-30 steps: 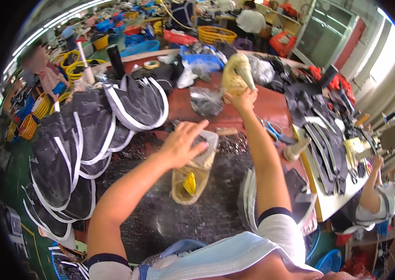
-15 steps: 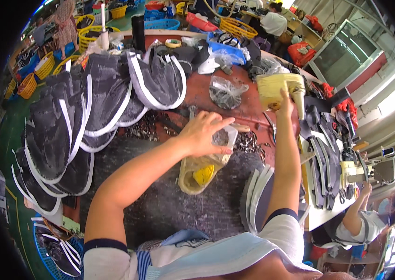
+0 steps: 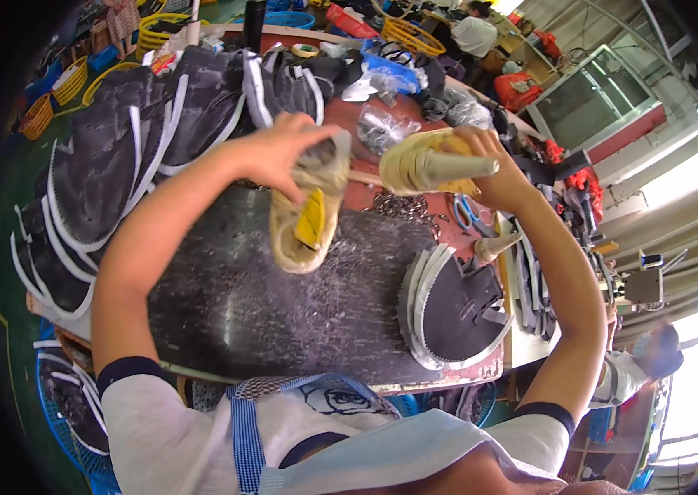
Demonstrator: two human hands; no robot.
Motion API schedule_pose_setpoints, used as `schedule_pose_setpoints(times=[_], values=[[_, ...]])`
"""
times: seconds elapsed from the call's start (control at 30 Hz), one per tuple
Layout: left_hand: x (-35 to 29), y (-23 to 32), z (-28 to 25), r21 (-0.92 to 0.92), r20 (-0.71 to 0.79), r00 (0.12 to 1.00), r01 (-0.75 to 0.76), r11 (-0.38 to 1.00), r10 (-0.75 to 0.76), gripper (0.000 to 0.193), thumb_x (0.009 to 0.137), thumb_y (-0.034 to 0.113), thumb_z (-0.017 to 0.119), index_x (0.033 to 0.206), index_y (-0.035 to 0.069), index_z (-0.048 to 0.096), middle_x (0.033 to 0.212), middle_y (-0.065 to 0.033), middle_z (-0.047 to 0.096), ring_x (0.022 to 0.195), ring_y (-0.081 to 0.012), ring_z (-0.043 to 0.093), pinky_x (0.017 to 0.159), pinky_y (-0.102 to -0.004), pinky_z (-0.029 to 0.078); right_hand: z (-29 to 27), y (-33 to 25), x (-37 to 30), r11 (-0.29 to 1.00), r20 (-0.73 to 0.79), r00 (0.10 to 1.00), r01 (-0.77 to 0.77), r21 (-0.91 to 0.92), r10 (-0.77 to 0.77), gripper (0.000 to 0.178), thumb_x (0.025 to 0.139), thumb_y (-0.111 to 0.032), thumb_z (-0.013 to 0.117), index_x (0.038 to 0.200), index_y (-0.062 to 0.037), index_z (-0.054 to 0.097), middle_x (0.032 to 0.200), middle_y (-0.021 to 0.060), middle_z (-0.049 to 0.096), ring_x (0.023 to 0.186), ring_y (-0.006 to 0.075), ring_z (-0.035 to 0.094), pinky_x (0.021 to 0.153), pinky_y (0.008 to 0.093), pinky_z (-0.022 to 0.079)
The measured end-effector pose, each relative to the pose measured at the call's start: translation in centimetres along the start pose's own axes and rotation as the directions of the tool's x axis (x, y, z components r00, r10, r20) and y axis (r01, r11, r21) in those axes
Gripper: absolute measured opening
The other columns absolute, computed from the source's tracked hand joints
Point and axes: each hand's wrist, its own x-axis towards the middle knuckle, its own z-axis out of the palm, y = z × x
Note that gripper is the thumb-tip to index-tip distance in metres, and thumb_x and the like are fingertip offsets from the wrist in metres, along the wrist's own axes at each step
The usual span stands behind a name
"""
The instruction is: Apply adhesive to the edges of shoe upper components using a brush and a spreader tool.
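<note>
My left hand (image 3: 281, 157) curls over the far end of a long, translucent, glue-stained plastic tray (image 3: 287, 252), thumb on its near side and fingers at the far rim. A bright yellow piece (image 3: 310, 219) lies inside the tray. My right hand (image 3: 493, 165) grips a cream-yellow plastic jug (image 3: 402, 169), which is tipped so its cone-shaped spout (image 3: 452, 168) points right. The jug is held above the table to the right of the tray. My right fingers partly hide the jug's handle side.
Black pieces with white edging (image 3: 97, 181) are heaped at left. A stack of dark, pale-edged pieces (image 3: 460, 309) lies at near right, beside a cream cone (image 3: 497, 247). Blue-handled scissors (image 3: 464, 213) and a clear bag (image 3: 382, 128) lie farther back. A person (image 3: 646, 363) sits at right.
The jug has moved left toward the tray and turned from upright to tipped. My left hand has closed around the tray's far end. The whole view has shifted.
</note>
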Motion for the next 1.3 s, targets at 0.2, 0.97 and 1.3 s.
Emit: schedule_pose_setpoints(times=[0.2,0.97,1.3], values=[[-9.1,0.6,-2.1,0.059,0.127,0.947,0.289,0.955,-0.295,0.119,0.050,0.020,0.088,0.150,0.020,0.024,0.141,-0.0181,0.033,0.130,-0.0369,0.032,0.110,-0.0412,0.032,7.8,-2.3,4.7,0.897,0.015,0.915,0.397,-0.195,-0.403,0.047,0.083,-0.023,0.055,0.129,-0.0273,0.054,0.141,0.0040,0.042,0.133,0.0276,0.036,0.113,0.0471,0.025],[-12.0,0.4,2.2,0.075,0.126,0.888,0.437,0.897,-0.443,0.128,0.049,0.016,0.090,0.151,0.028,0.014,0.151,-0.0160,0.016,0.140,-0.0366,0.018,0.115,-0.0472,0.028,13.5,-8.4,6.2,0.101,0.027,0.299,-0.406,0.908,0.954,0.050,0.094,-0.038,0.056,0.076,0.0068,0.069,0.064,0.0101,0.065,0.058,0.0159,0.062,0.054,0.0319,0.047],[-12.2,-1.1,3.0,0.012,0.032,0.947,0.319,0.948,-0.319,0.125,0.049,0.023,0.090,0.151,0.028,0.018,0.149,-0.0217,0.022,0.134,-0.0434,0.026,0.112,-0.0498,0.028,15.5,-3.8,9.1,0.490,-0.261,0.420,-0.660,0.569,0.869,0.045,0.092,-0.039,0.059,0.096,0.0054,0.065,0.088,0.0193,0.069,0.079,0.0271,0.067,0.072,0.0367,0.050]])
